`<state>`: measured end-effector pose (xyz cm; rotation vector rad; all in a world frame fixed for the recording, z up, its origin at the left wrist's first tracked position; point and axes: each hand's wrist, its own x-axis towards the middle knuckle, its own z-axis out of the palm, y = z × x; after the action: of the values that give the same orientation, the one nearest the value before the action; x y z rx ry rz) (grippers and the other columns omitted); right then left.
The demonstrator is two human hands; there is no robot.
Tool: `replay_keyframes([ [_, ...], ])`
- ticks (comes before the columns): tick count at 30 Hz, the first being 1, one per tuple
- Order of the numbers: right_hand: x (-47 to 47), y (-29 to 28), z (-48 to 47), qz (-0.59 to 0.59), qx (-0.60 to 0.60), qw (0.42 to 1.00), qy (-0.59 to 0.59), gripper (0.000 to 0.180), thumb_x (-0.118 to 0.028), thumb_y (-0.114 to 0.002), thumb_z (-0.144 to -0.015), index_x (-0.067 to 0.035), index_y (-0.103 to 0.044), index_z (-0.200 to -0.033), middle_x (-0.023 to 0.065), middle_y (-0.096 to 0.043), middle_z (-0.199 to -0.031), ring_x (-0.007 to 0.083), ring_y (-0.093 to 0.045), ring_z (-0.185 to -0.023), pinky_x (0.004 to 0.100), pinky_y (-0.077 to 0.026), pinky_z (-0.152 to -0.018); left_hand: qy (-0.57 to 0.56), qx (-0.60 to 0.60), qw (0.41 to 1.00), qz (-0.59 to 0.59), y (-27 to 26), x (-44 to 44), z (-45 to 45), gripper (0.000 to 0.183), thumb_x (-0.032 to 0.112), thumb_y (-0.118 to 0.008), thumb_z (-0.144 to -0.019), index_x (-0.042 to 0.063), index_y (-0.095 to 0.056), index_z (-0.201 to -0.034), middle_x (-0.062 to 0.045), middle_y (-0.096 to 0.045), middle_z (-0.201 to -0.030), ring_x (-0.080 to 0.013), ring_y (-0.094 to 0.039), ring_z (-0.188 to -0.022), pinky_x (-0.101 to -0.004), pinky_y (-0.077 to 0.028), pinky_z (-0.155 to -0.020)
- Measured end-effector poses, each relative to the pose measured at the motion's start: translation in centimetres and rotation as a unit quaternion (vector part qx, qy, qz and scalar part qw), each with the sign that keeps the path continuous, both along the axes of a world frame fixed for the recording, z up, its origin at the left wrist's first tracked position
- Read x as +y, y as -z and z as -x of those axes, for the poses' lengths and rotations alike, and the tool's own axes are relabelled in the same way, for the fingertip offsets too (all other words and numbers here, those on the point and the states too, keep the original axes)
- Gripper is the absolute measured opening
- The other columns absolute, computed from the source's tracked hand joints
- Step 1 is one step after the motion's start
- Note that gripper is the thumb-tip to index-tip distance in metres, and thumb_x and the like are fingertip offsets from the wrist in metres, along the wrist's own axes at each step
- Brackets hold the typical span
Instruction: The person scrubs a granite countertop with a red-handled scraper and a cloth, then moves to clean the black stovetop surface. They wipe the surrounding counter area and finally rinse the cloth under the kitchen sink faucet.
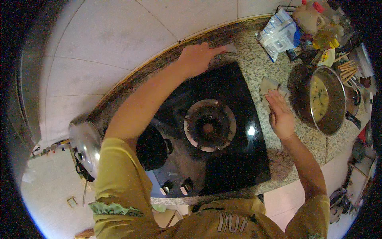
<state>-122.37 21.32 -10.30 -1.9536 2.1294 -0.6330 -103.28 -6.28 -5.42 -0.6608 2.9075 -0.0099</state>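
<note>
My left hand reaches over the back of a black glass gas cooktop, its fingers on a small pale piece of tissue or cloth on the granite. To the right of the cooktop, my right hand lies flat, fingers together, with its fingertips on a crumpled greyish cloth or paper on the granite counter. Between my arms is the round burner with its metal ring. Two control knobs sit at the cooktop's front edge.
Right of my right hand stands a deep metal pot holding food in pale liquid. Behind it are a plastic bag, bottles and wooden sticks. A black pot sits under my left arm, and a metal lid leans at the left.
</note>
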Motion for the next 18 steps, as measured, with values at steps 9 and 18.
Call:
replay_keyframes([
  [9,-8.9,-2.7,0.0,0.093,-0.876,0.423,0.213,0.036,-0.032,-0.048,-0.09,-0.007,-0.05,-0.117,0.0045,-0.06,-0.094,0.0206,-0.056,-0.081,0.0353,-0.046,-0.075,-0.105,0.144,0.982,-0.059,-4.0,7.9,-0.9,0.063,0.004,-0.05,-0.077,0.035,-0.036,-0.13,-0.013,-0.052,-0.089,-0.0321,-0.058,-0.075,-0.0402,-0.048,-0.061],
  [18,-12.8,-6.4,-2.3,0.058,-0.165,0.983,0.061,0.032,-0.03,-0.043,-0.09,0.0,-0.055,-0.093,0.0243,-0.056,-0.083,0.0392,-0.055,-0.078,0.0433,-0.043,-0.068,-0.181,0.096,0.977,-0.064,-7.5,16.3,1.0,0.056,0.008,-0.055,-0.072,0.023,-0.044,-0.125,-0.012,-0.05,-0.083,-0.0282,-0.058,-0.074,-0.0375,-0.049,-0.059],
])
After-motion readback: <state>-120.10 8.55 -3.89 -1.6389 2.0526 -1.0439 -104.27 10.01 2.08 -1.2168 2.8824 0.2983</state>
